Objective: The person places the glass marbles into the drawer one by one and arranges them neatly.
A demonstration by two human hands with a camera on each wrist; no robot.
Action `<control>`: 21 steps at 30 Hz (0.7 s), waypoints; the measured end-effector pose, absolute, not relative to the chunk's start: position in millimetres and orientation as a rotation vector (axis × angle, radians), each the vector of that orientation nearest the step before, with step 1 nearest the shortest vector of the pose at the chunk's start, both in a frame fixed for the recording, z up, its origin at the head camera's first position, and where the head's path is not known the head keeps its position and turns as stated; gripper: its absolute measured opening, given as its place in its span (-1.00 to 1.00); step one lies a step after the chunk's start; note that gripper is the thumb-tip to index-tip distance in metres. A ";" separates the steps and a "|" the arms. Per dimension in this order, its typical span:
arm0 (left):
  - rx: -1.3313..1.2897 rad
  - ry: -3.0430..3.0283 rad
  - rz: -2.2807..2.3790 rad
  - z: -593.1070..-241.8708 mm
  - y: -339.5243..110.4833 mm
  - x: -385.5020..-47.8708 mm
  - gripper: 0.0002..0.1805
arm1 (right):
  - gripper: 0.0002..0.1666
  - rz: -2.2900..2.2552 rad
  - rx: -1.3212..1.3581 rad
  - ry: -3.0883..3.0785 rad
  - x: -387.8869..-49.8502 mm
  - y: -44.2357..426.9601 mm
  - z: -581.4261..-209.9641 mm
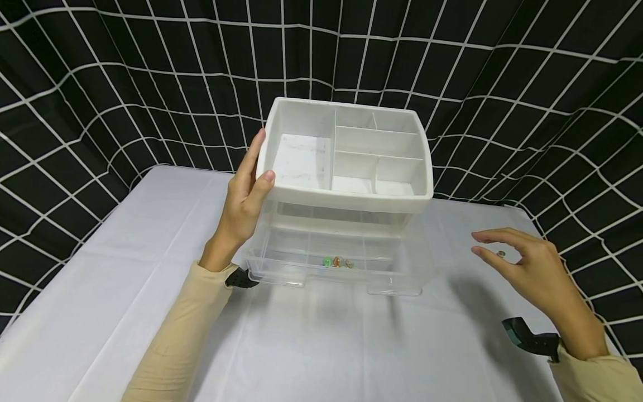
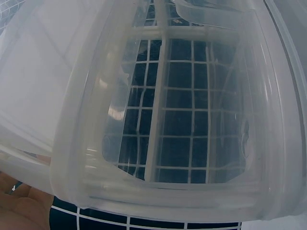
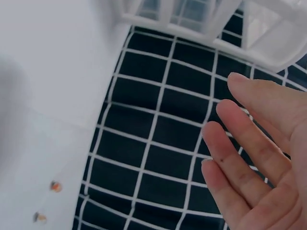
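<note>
A white plastic drawer organizer (image 1: 346, 202) with a divided top tray stands in the middle of the table. My left hand (image 1: 246, 204) holds its left side, thumb on the front rim and fingers along the side wall. Below, a clear drawer (image 1: 281, 273) sticks out at the front, with green and orange-brown marbles (image 1: 337, 262) inside. The left wrist view shows clear plastic walls (image 2: 268, 120) up close. To the right of the organizer, my right hand (image 1: 534, 268) hovers with thumb and fingers apart, holding nothing. A small marble (image 1: 500, 254) shows through the gap.
White cloth (image 1: 125, 268) covers the table. Black cloth with a white grid (image 1: 311, 50) hangs behind and at both sides. In the right wrist view, an orange marble (image 3: 56, 186) and a brownish one (image 3: 40, 218) lie on the white cloth.
</note>
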State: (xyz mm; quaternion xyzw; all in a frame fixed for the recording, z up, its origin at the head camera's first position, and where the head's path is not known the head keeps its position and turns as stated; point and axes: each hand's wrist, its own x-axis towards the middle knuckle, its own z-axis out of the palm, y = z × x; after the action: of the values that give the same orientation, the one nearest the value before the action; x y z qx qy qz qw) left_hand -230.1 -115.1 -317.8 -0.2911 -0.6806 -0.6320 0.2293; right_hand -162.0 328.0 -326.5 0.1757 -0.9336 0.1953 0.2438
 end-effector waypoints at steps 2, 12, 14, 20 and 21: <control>-0.797 -1.873 -1.738 -318.0 -115.5 -229.7 -0.31 | -0.68 0.521 0.477 -2.555 -164.3 332.0 -330.1; -0.807 -1.878 -1.737 -317.7 -115.2 -229.0 -0.30 | -0.70 0.479 0.464 -2.558 -175.6 353.5 -346.8; -0.810 -1.876 -1.741 -317.6 -115.0 -229.0 -0.30 | -0.70 0.482 0.459 -2.556 -177.4 357.2 -349.4; -0.807 -1.877 -1.749 -318.0 -115.1 -229.7 -0.30 | -0.69 0.508 0.426 -2.565 -182.7 369.3 -357.6; -0.806 -1.877 -1.751 -318.0 -115.1 -229.6 -0.30 | -0.69 0.508 0.415 -2.572 -183.6 371.4 -358.8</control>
State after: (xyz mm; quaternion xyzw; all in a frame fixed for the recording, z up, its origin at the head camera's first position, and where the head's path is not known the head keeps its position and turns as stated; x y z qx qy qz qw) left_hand -229.6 -115.1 -318.0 -0.2919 -0.6801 -0.6342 0.2236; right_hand -183.6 371.4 -358.8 0.1517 -0.9403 0.1858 0.2413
